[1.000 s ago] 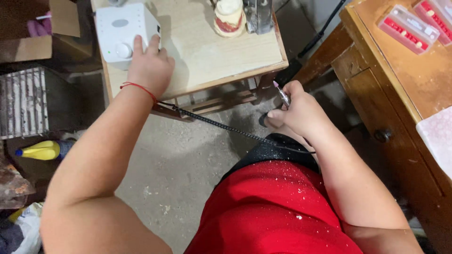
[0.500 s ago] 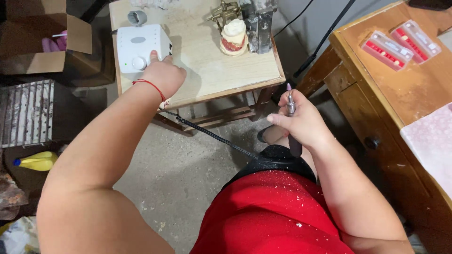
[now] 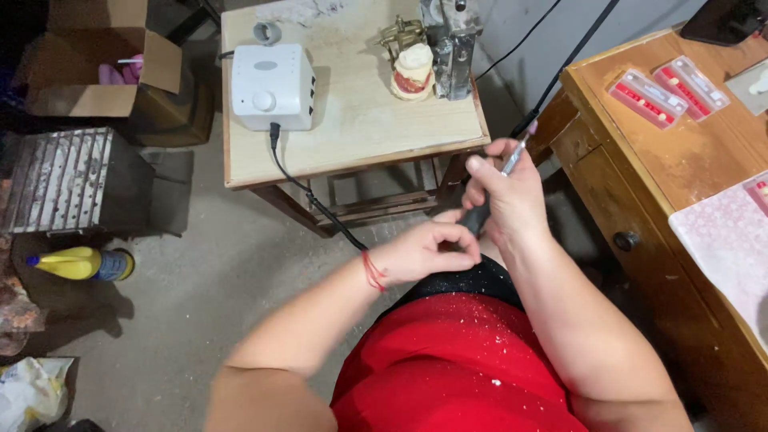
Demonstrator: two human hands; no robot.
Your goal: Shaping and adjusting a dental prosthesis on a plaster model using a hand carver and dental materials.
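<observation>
Left of the white control box [image 3: 272, 86] on the small counter [image 3: 360, 128], an open cardboard box [image 3: 96, 72] and a yellow bottle [image 3: 76, 262] edge a bare stretch of concrete floor [image 3: 200, 320]. Right of the white control box and below the counter's front edge, your left hand [image 3: 424, 252] curls its fingers together against the black handpiece [image 3: 488, 200], which your right hand [image 3: 508, 196] grips with fingers clamped. Farther right, two flat red-and-clear packages [image 3: 668, 88] lie on the wooden desk [image 3: 680, 168].
</observation>
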